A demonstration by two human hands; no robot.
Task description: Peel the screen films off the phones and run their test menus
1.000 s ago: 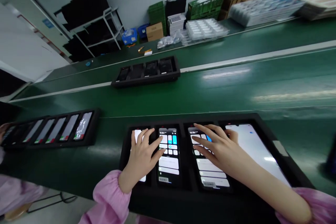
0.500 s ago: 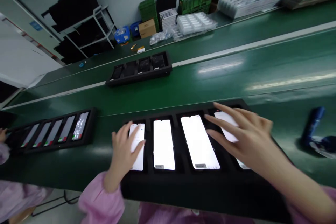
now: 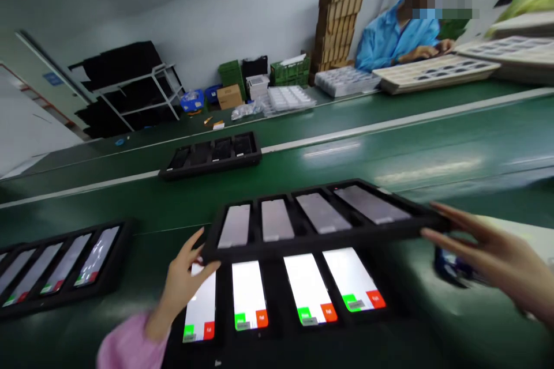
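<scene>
A black tray point(image 3: 315, 239) holding several dim grey-screened phones is held between my hands, tilted, above a second black tray. My left hand point(image 3: 184, 277) grips its left end, thumb and fingers apart around the edge. At its right end, my right hand point(image 3: 476, 245) pinches the corner. Below, in the lower tray point(image 3: 272, 323), several phones point(image 3: 251, 291) glow white with green and red squares at their lower ends; the held tray hides their tops.
On the left lies another black tray point(image 3: 125, 242) of phones. Across the green belt sits a tray point(image 3: 212, 164) with dark phones. A person in blue point(image 3: 381, 40) works at the back right near stacked pale trays point(image 3: 437, 72). A blue object sits below my right hand.
A tray of grey-screened phones has come into view between my hands. The lower phones now show green and red squares. My hands have left the lit screens, and the view has shifted right.
</scene>
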